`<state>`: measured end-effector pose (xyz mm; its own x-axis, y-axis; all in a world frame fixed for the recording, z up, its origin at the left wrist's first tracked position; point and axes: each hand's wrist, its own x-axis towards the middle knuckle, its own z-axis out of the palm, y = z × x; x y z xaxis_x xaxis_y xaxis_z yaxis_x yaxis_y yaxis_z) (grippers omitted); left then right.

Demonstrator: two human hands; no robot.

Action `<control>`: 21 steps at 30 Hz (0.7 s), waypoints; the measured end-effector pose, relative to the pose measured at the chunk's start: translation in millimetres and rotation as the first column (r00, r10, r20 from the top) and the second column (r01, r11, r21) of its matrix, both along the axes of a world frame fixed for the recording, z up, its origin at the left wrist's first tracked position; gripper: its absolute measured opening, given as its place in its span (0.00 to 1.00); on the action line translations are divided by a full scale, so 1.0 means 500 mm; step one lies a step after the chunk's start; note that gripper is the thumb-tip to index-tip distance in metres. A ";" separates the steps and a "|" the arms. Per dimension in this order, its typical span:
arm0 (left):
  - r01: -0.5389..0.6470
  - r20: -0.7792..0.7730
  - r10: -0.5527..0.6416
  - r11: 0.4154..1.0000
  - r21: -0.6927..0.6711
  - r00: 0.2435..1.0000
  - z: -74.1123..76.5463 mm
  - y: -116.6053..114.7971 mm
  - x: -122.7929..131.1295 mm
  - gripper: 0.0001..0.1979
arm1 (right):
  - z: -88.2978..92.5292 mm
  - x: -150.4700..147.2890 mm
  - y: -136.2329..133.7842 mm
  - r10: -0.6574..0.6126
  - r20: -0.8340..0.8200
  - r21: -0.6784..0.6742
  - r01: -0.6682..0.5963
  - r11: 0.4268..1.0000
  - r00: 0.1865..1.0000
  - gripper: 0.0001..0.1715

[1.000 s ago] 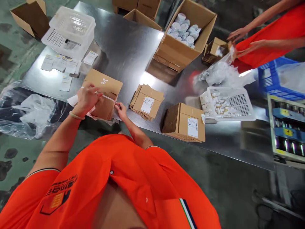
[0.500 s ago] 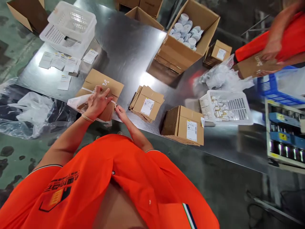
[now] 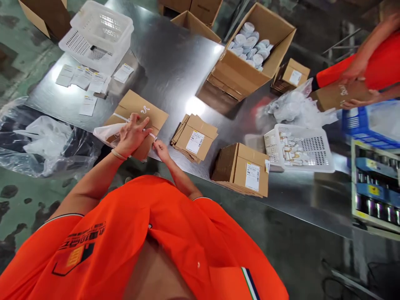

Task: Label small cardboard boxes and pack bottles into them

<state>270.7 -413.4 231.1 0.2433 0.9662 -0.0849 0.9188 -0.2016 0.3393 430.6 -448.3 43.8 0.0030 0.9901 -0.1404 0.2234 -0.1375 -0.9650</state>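
Note:
A brown cardboard box [image 3: 158,116] with white print lies near the table's front edge, a white strip [image 3: 120,117] running across it. My left hand [image 3: 133,135] rests on top of the box, fingers spread and partly bent over the strip. At the box's right edge my right hand [image 3: 161,151] is closed, fingertips pinched at the strip's end. White plastic film [image 3: 108,132] sticks out from the box's left side. Just right of my hands lies a small stack of folded cartons [image 3: 203,129] with a label.
A taller carton stack [image 3: 250,162] and a white basket of small parts [image 3: 321,146] stand to the right. Behind is a large box of white round pieces [image 3: 240,77]. White baskets [image 3: 121,41] and label cards [image 3: 88,105] sit left. Across, a co-worker's hands [image 3: 358,68] hold a carton.
The view has shifted slightly, so the table things appear a little further right. My hands keep nearly the same places on the box. The co-worker's lower hand now shows on the carton's edge.

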 end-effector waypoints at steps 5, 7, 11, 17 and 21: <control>0.002 0.004 -0.002 1.000 -0.010 1.000 0.000 -0.002 0.004 0.29 | 0.005 -0.023 -0.005 -0.177 0.047 -0.132 0.182 0.974 0.983 0.34; 0.008 -0.017 -0.008 1.000 0.000 1.000 -0.002 -0.004 0.006 0.29 | 0.015 -0.031 -0.009 -0.208 0.124 -0.160 0.226 0.961 0.970 0.32; 0.037 -0.033 -0.037 0.999 0.001 0.999 -0.005 -0.005 0.025 0.29 | 0.061 -0.021 -0.037 -0.196 0.255 -0.098 0.227 0.969 0.947 0.31; 0.063 -0.020 -0.063 0.998 0.007 0.998 0.003 -0.008 0.055 0.30 | 0.137 0.061 -0.081 -0.161 0.217 0.056 0.152 0.987 0.963 0.30; 0.029 0.039 -0.033 0.996 0.083 0.999 0.004 0.005 0.003 0.27 | 0.190 0.111 -0.059 -0.190 0.166 0.239 0.147 0.960 0.968 0.28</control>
